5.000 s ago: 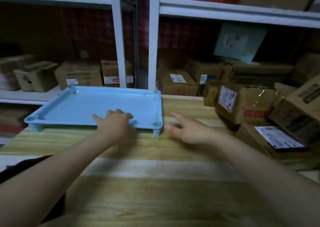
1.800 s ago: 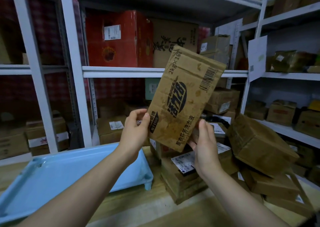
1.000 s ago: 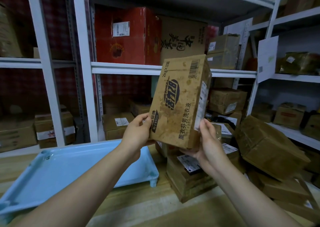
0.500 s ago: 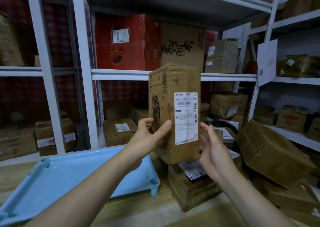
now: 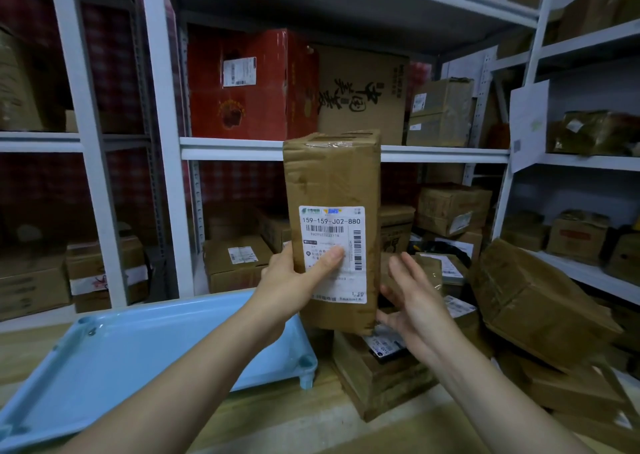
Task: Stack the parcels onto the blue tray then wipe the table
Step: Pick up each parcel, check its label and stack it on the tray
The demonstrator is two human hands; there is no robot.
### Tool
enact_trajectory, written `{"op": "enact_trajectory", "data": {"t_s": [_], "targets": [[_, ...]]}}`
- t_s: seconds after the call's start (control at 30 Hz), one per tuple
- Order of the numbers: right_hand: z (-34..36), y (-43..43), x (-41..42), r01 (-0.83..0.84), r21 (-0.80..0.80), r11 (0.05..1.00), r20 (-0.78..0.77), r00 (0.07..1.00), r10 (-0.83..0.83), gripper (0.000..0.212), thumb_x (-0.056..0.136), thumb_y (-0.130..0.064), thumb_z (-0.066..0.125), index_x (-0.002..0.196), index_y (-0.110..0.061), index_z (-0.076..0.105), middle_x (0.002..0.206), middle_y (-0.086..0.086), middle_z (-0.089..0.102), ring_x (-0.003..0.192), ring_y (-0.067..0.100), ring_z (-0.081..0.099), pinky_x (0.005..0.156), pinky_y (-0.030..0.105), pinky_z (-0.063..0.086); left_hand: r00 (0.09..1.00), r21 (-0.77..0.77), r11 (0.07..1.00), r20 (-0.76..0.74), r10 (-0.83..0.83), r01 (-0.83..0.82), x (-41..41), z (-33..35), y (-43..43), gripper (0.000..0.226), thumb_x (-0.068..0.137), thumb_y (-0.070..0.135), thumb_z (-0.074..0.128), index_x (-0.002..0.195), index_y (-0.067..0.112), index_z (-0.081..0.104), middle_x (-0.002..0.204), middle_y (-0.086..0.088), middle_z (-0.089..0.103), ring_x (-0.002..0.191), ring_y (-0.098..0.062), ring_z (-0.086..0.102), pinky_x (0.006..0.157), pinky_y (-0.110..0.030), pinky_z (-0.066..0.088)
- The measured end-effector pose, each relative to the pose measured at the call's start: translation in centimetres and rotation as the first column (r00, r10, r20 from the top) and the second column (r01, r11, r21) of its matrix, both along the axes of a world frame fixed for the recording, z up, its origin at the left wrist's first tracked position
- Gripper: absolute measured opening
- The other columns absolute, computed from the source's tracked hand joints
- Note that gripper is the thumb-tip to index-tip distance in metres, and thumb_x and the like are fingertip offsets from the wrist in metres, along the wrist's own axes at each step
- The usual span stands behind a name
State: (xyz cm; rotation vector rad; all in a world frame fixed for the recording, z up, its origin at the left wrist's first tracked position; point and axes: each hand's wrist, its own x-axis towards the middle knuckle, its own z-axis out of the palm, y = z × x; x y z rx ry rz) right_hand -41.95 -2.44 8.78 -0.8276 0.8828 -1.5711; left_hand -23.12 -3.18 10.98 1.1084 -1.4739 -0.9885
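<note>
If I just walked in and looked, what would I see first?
First, the tall brown parcel held upright in the middle, its white label facing you. The left hand grips it and the right hand is open beside it. Next come the blue tray at the lower left and the big red box on the shelf behind.
</note>
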Motion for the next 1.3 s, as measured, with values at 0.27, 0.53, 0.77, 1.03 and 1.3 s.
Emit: {"op": "enact_trajectory", "data": {"t_s": [0.27, 0.53, 0.77, 1.03, 1.3], "targets": [[-0.5, -0.5, -0.4, -0.105, 0.103, 0.989, 0.107, 0.990, 0.094, 0.053, 0.093, -0.044, 0.062, 0.143, -0.031, 0.049, 0.139, 0.014, 0.053, 0.112, 0.032, 0.058, 0.082, 0.059, 0.057, 0.995, -0.021, 0.999, -0.086, 0.042, -0.044, 1.5, 0.7, 0.7, 0.092, 0.048, 0.073, 0.070, 0.123, 0.032, 0.037, 0.123, 0.005, 0.062, 0.113, -0.010, 0.058, 0.086, -0.029, 0.048], [0.5, 0.2, 1.1, -0.089, 0.037, 0.995, 0.071, 0.994, 0.087, 0.030, 0.100, -0.029, 0.055, 0.122, -0.014, 0.067, 0.116, 0.014, 0.069, 0.108, 0.026, 0.060, 0.089, 0.050, 0.057, 0.938, -0.132, 0.938, -0.176, 0.297, -0.321, 2.1, 1.3, 1.0, 0.082, 0.047, 0.083, 0.068, 0.108, 0.033, 0.045, 0.118, 0.003, 0.056, 0.111, -0.015, 0.055, 0.093, -0.040, 0.051], [0.7, 0.6, 0.4, -0.050, 0.034, 0.998, 0.022, 0.999, 0.050, 0.019, 0.103, -0.023, 0.050, 0.109, -0.015, 0.066, 0.100, 0.011, 0.075, 0.081, 0.019, 0.060, 0.094, 0.052, 0.053, 0.948, -0.181, 0.948, -0.231, 0.219, -0.263, 2.2, 1.7, 1.4, 0.035, 0.082, 0.052, 0.066, 0.106, 0.026, 0.060, 0.106, 0.003, 0.066, 0.103, -0.023, 0.064, 0.087, -0.045, 0.056], [0.7, 0.5, 0.0, -0.090, 0.054, 0.994, -0.148, 0.984, 0.097, 0.028, 0.102, -0.036, 0.049, 0.127, -0.030, 0.061, 0.130, 0.010, 0.054, 0.108, 0.027, 0.058, 0.098, 0.050, 0.052, 0.958, -0.069, 0.977, -0.219, 0.184, -0.204, 1.9, 2.0, 1.8, 0.052, 0.088, 0.068, 0.033, 0.113, 0.031, 0.059, 0.109, 0.020, 0.061, 0.102, 0.005, 0.054, 0.068, -0.015, 0.034], [1.0, 0.3, 1.2, -0.182, 0.077, 0.980, -0.132, 0.973, 0.191, 0.035, 0.096, -0.044, 0.055, 0.122, -0.021, 0.057, 0.115, 0.000, 0.062, 0.119, 0.033, 0.058, 0.096, 0.051, 0.054, 0.985, -0.025, 0.992, -0.123, 0.118, -0.122, 2.8, 2.0, 1.8, 0.057, 0.096, 0.062, 0.024, 0.095, 0.031, 0.072, 0.085, 0.017, 0.075, 0.085, 0.003, 0.068, 0.069, -0.015, 0.037]]}}
